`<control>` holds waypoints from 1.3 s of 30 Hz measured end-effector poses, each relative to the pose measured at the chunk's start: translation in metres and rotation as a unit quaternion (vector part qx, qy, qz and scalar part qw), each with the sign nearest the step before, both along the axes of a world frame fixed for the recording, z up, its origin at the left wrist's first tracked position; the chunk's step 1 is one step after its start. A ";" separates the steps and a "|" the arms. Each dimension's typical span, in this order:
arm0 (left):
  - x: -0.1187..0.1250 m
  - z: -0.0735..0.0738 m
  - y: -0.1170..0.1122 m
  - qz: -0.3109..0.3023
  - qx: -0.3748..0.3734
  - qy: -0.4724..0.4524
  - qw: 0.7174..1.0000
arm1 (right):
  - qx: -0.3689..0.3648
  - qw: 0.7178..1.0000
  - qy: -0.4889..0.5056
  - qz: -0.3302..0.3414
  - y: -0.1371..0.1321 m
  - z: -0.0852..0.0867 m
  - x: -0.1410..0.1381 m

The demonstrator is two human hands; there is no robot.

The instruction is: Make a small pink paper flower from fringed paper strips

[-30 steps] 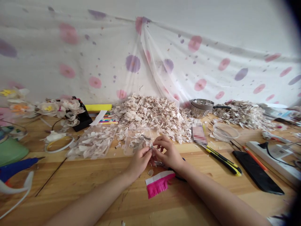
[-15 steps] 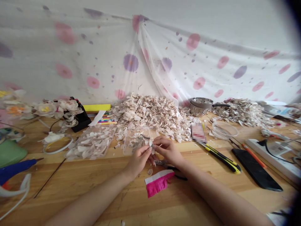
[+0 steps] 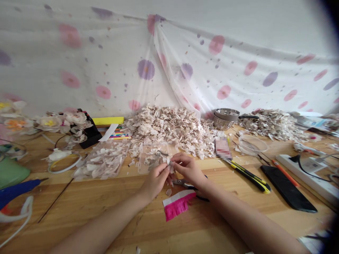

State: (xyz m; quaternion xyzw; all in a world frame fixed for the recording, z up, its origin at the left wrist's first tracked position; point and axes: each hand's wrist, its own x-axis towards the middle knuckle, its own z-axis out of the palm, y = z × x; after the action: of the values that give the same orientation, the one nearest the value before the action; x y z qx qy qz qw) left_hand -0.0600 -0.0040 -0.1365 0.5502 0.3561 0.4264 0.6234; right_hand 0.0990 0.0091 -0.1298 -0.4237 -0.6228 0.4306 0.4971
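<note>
My left hand (image 3: 155, 180) and my right hand (image 3: 188, 168) meet above the wooden table (image 3: 106, 218), and the fingertips of both pinch a small pale flake (image 3: 169, 163) between them. Right behind my hands lies a clear plastic tray (image 3: 151, 157) with a few flakes in it. Under my right wrist rest scissors (image 3: 182, 182), and a pink and white fringed paper strip (image 3: 178, 205) lies just in front of them. A big heap of pale flakes (image 3: 169, 128) is piled further back.
A second clear tray of flakes (image 3: 103, 161) lies to the left, with paper flowers (image 3: 53, 122) and a blue glue gun (image 3: 16, 188) beyond. To the right are a yellow-black cutter (image 3: 249, 175), a black phone (image 3: 288, 190), a power strip (image 3: 309, 173), a metal pot (image 3: 225, 118) and another flake heap (image 3: 272, 123).
Both hands stay pinched together on the small flake with only slight finger shifts. The view has drifted a little.
</note>
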 end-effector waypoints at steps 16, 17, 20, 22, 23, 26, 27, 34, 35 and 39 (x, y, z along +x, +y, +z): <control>0.003 0.004 0.002 -0.044 -0.085 -0.112 0.989 | -0.200 0.956 0.199 0.082 -0.004 -0.002 -0.007; 0.002 0.003 0.002 -0.043 -0.083 -0.109 0.990 | -0.202 0.955 0.202 0.081 -0.004 -0.002 -0.007; 0.001 0.001 0.003 -0.027 -0.064 -0.090 0.994 | -0.196 0.957 0.202 0.073 -0.005 0.001 -0.006; 0.000 0.000 0.003 -0.014 -0.045 -0.069 0.997 | -0.185 0.961 0.195 0.065 -0.005 0.005 -0.006; -0.001 0.000 0.003 -0.009 -0.034 -0.056 0.998 | -0.179 0.963 0.190 0.060 -0.006 0.007 -0.005; -0.003 0.002 0.005 -0.001 -0.003 -0.018 1.000 | -0.160 0.971 0.169 0.048 -0.006 0.011 -0.003; -0.004 0.003 0.005 0.000 0.006 -0.007 1.000 | -0.154 0.974 0.161 0.044 -0.006 0.012 -0.003; -0.009 0.003 0.007 -0.006 0.057 0.044 0.997 | -0.089 0.992 0.093 0.014 0.000 0.011 0.003; -0.010 0.003 0.007 -0.006 0.062 0.050 0.997 | -0.078 0.994 0.082 0.010 0.001 0.011 0.004; -0.011 0.002 0.008 0.010 0.079 0.081 0.994 | -0.027 0.999 0.034 -0.003 0.002 0.007 0.006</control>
State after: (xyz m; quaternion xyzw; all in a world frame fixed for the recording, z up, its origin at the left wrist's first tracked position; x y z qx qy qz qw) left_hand -0.0711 0.0037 -0.1345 0.6268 0.3763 0.4131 0.5430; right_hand 0.1046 0.0109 -0.1225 -0.4236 -0.5928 0.4598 0.5077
